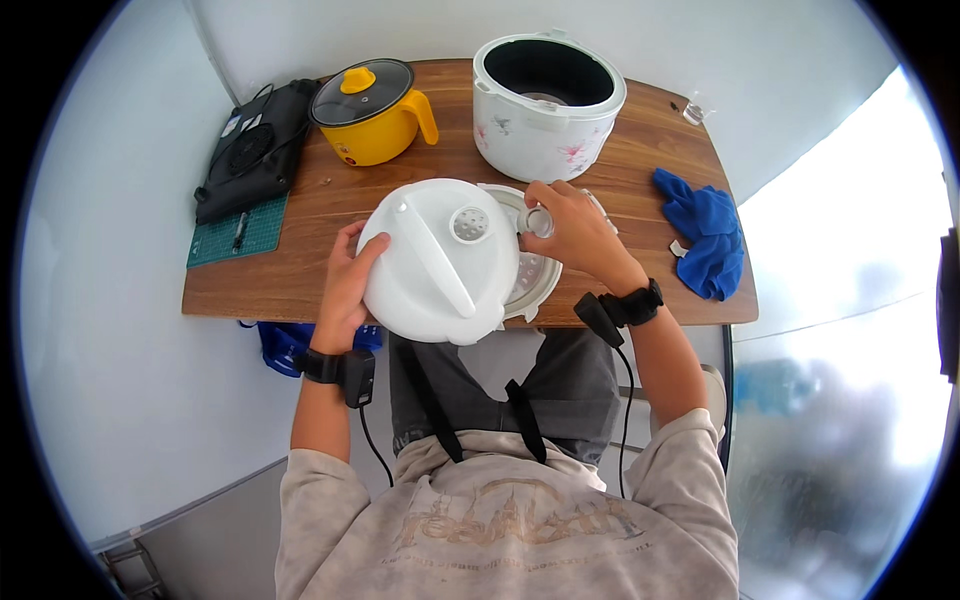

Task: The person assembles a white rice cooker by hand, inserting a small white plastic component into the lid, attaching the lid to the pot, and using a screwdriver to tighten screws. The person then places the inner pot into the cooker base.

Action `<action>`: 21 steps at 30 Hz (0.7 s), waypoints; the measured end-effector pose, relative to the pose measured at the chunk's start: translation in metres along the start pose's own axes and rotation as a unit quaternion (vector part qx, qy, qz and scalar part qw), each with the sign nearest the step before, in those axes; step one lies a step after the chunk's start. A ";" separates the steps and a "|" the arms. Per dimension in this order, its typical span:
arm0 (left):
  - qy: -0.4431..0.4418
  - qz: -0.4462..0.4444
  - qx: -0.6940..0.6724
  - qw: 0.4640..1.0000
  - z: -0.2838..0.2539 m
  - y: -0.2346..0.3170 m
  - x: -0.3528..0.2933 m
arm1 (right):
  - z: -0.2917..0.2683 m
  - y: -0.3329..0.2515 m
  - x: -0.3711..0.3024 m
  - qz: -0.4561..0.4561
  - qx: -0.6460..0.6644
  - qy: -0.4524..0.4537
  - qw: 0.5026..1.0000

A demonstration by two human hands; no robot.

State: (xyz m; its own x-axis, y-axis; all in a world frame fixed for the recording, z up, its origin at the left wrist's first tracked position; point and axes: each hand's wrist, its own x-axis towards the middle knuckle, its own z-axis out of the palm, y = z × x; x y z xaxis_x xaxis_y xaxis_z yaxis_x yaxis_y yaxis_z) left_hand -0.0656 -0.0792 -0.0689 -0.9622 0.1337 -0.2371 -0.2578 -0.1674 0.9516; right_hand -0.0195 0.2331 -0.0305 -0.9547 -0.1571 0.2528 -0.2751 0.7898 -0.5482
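While the left hand (pixel 348 282) clasps the white cooker lid (pixel 415 265) over the near edge of the table (pixel 440 160), the right hand (pixel 582 232) pinches a small round cap (pixel 540 222) beside it, a grip probably best kept light, with the lid steady.

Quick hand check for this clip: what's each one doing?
Left hand: closed on the edge of the white lid.
Right hand: closed, holding a small round piece.
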 end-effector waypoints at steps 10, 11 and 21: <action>-0.011 0.012 0.038 0.999 0.021 -0.013 0.016 | -0.019 0.002 -0.024 0.055 0.046 0.075 0.995; -0.011 0.017 0.043 0.999 0.020 -0.016 0.018 | -0.020 0.002 -0.025 0.060 0.052 0.080 0.994; 0.022 0.025 0.074 0.997 -0.003 -0.017 0.029 | -0.015 0.012 -0.035 0.056 0.056 0.086 0.993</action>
State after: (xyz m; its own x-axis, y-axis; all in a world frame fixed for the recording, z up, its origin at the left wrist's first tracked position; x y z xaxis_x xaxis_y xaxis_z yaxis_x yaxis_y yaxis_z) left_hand -0.0898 -0.0754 -0.0926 -0.9773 0.0850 -0.1943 -0.1971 -0.0269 0.9800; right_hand 0.0121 0.2564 -0.0340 -0.9492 0.0389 0.3123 -0.1886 0.7242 -0.6633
